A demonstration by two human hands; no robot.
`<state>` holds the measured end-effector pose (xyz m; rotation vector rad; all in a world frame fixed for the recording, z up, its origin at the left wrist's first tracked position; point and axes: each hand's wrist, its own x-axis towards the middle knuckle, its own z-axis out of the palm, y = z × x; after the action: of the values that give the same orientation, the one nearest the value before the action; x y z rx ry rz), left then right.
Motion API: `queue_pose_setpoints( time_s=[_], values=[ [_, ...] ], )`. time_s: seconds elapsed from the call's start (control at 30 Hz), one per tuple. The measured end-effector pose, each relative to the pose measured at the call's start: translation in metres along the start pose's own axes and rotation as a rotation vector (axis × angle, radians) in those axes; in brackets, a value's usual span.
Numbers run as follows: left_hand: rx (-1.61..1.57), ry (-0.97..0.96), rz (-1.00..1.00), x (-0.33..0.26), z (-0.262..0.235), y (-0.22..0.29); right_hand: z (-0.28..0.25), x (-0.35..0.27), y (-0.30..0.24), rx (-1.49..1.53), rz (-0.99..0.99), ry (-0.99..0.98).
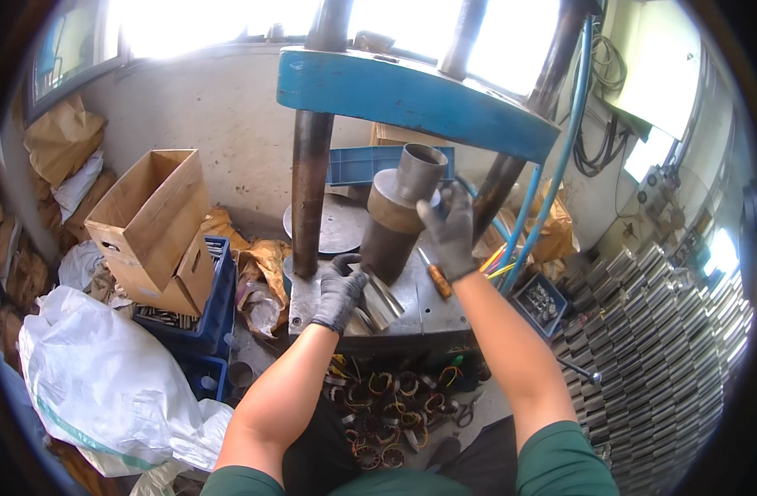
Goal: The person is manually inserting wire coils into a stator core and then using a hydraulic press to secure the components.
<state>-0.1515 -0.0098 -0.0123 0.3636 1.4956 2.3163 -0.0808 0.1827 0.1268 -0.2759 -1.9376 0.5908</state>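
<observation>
My left hand, in a grey glove, has its fingers curled at the end of a shiny metal tube low over the press table. Part of that tube is hidden by the hand. My right hand, also gloved, is raised with thumb and fingers apart, at the right side of a stepped metal cylinder. Whether it touches the cylinder, I cannot tell. On top of the cylinder stands a narrower hollow sleeve. A tool with an orange-brown handle lies beneath my right wrist.
The press's blue crossbeam spans above my hands between steel columns. Blue hoses run down its right side. Stacked metal tubes fill the right. Wound stator cores lie below the table; a cardboard box and white sack stand left.
</observation>
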Motion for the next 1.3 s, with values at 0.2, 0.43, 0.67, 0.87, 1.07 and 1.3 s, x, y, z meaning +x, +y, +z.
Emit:
queue_pose_setpoints(
  time_s=[0.2,0.43,0.67,0.87,1.07,1.3],
  values=[
    [0.459,-0.543,0.367,-0.067,0.024,0.025,-0.095,-0.108,0.002,0.347,0.708,-0.789],
    [0.561,-1.092,0.782,-0.154,0.088,0.018,-0.189,-0.219,0.047,0.853,1.108,-1.155],
    [1.191,-0.815,0.877,-0.120,0.066,-0.010,-0.267,-0.249,0.081,0.330,1.144,-1.029],
    [1.803,-0.342,0.420,-0.046,0.009,-0.034,-0.375,-0.265,0.146,-0.085,1.222,-0.857],
    [1.747,-0.343,0.464,-0.049,-0.002,-0.037,-0.464,-0.365,0.161,0.045,1.228,-0.270],
    [1.644,-0.475,0.751,-0.028,-0.029,-0.052,-0.469,-0.481,0.129,0.058,1.412,0.273]
  ],
)
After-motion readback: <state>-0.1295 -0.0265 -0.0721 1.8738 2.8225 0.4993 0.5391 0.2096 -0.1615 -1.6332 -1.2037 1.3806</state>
